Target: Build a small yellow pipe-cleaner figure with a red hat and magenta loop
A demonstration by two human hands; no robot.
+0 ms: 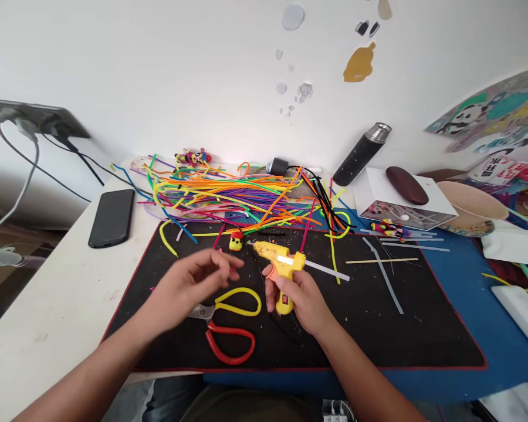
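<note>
One yellow glue gun [273,253] sat at frame centre, gripped by the right hand's [303,296] fingers, barrel pointing left toward a small yellow-and-red figure [236,241]; the left hand [191,286], nearer, curled its fingers below it, any pinch unclear.

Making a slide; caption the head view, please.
Glue gun held in the right grip above a black mat, scissors lying nearby.
</note>
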